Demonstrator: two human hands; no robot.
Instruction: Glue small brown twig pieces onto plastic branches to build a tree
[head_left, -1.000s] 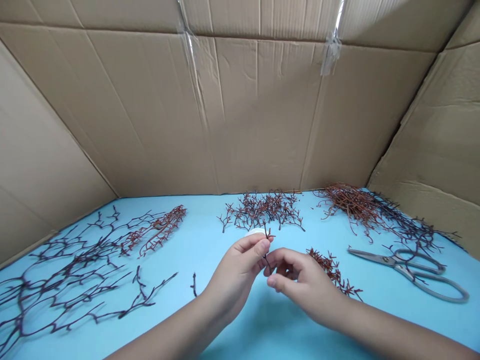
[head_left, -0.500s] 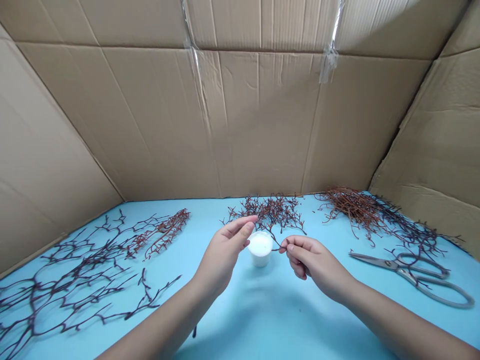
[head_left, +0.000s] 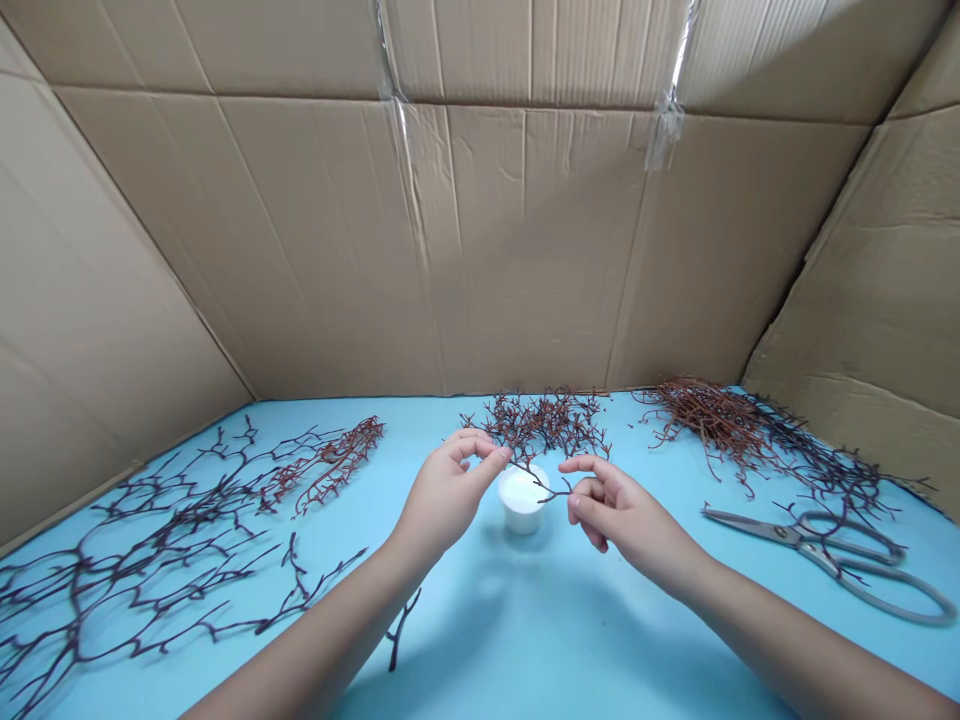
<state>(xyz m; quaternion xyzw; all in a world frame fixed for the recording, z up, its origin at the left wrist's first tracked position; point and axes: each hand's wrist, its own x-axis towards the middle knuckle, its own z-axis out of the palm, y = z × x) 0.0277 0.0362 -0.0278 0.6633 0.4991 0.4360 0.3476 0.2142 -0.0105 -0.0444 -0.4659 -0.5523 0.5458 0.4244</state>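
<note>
My left hand (head_left: 457,490) pinches the upper end of a thin dark twig (head_left: 541,484) between thumb and fingertips. The forked twig slants down to the right in front of a small white cup (head_left: 523,508), which holds something white. At the twig's lower right end is my right hand (head_left: 619,508), its index finger lifted and its fingers apart. The twig's tip lies close to the right thumb; whether they touch is hard to tell.
Dark branches (head_left: 79,575) and reddish ones (head_left: 341,460) spread over the left side. Small twigs (head_left: 551,415) lie behind the cup, with reddish-brown strands (head_left: 701,410) at the back right. Scissors (head_left: 806,540) lie at right. Cardboard (head_left: 450,250) walls surround the blue table (head_left: 570,650).
My left hand has closed on the twig's upper end. The fingers of my right hand have loosened from its lower end. The view has shifted slightly, and more of a loose twig shows beside my left forearm.
</note>
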